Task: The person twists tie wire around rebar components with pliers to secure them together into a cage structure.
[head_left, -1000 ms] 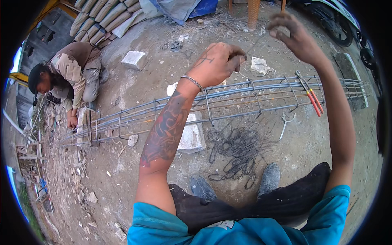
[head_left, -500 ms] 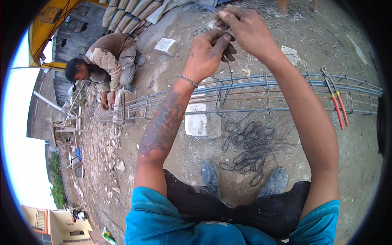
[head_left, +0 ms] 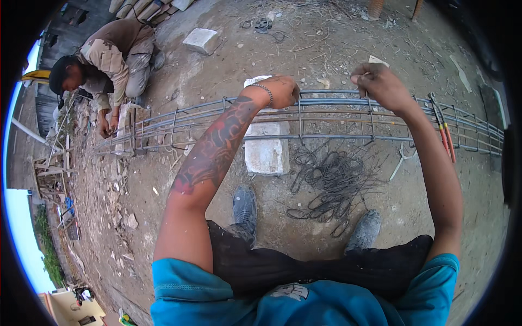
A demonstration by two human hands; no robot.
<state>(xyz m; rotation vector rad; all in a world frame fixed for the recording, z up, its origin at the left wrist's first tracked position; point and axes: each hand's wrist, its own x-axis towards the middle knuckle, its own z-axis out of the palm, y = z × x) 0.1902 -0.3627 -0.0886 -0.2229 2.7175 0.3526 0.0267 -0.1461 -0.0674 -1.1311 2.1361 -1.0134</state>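
Note:
A long rebar cage (head_left: 331, 101), its bars tied through square stirrups, runs across in front of me. My left hand (head_left: 284, 91) is closed at its far top bar, beside a stirrup; the fingers are turned away, so what they grip is hidden. Farther right, my right hand (head_left: 381, 87) is at the same bar with its fingers curled in; anything between them is too small to make out. A loose heap of dark tie wire (head_left: 334, 182) lies on the ground between the cage and my shoes. Red-and-yellow-handled pincers (head_left: 445, 129) hang on the cage to the right.
White blocks (head_left: 266, 155) sit under the cage, and another block (head_left: 201, 41) lies beyond it. At the left, a co-worker (head_left: 111, 60) crouches with hands at the cage's end. Rubble (head_left: 122, 206) covers the ground at left; a small wire coil (head_left: 263, 25) lies farther off.
Both hands, earlier raised together above the cage with a thin wire hanging from them, have come down and moved apart to the far bar. The view has shifted slightly.

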